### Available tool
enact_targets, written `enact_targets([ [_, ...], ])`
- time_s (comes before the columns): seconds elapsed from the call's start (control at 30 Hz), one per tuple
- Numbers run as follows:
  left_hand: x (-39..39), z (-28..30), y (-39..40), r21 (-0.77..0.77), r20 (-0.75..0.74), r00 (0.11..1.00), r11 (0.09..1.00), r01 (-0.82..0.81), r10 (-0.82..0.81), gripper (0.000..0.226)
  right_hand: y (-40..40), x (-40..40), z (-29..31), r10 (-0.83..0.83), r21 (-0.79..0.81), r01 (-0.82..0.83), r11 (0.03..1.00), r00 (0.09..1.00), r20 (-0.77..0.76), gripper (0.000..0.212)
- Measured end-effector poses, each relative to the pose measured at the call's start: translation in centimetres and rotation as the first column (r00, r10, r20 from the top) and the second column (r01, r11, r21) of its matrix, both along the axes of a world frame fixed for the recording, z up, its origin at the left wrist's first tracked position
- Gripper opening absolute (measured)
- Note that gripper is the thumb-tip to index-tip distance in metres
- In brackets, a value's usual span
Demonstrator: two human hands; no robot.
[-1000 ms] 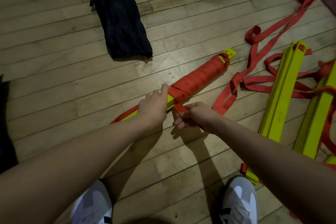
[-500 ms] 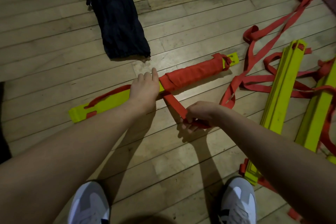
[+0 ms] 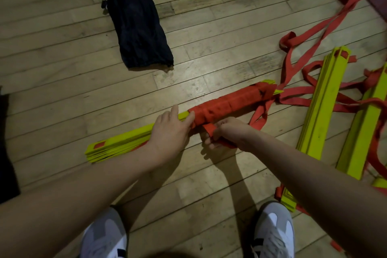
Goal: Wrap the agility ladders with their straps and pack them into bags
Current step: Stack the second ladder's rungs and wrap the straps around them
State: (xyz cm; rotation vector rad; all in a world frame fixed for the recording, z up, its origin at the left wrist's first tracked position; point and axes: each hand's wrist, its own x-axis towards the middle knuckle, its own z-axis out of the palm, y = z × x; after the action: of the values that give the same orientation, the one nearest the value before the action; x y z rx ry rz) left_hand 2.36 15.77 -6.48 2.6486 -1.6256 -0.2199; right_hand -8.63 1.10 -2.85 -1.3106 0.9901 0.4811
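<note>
A bundle of yellow ladder rungs lies across the wooden floor in front of me. Its right half is bound in red strap windings. My left hand grips the bundle just left of the windings, thumb against the red edge. My right hand holds the loose red strap just below the bundle, fingers curled round it. The strap's slack loops out to the right. A dark bag lies flat on the floor beyond the bundle.
Two more stacks of yellow rungs lie at the right among tangled red straps. A dark object sits at the left edge. My two grey-and-white shoes stand at the bottom.
The bundle has turned and shifted right. My right hand has come back up under the bundle with the strap, closer to my left hand, which stays on the rungs.
</note>
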Motion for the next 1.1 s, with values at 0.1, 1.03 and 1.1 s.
enact_targets([
  [0.1, -0.1, 0.5, -0.9, 0.095, -0.068, 0.993, 0.991, -0.094, 0.100, 0.046, 0.2, 0.2, 0.1, -0.026, 0.006, 0.025, 1.000, 1.000, 0.017, 0.024],
  [1.03, 6.0, 1.1, -3.3, 0.265, 0.207, 0.974, 0.953, -0.148, 0.093, 0.037, -1.5, 2.1, 1.6, 0.279, 0.076, -0.269, 0.960, 0.938, -0.205, 0.019],
  [1.1, 5.5, 0.5, -2.5, 0.239, 0.280, 0.959, 0.964, -0.121, 0.051, 0.035, -1.0, 1.7, 0.8, 0.235, 0.071, -0.226, 0.972, 0.959, -0.156, 0.016],
])
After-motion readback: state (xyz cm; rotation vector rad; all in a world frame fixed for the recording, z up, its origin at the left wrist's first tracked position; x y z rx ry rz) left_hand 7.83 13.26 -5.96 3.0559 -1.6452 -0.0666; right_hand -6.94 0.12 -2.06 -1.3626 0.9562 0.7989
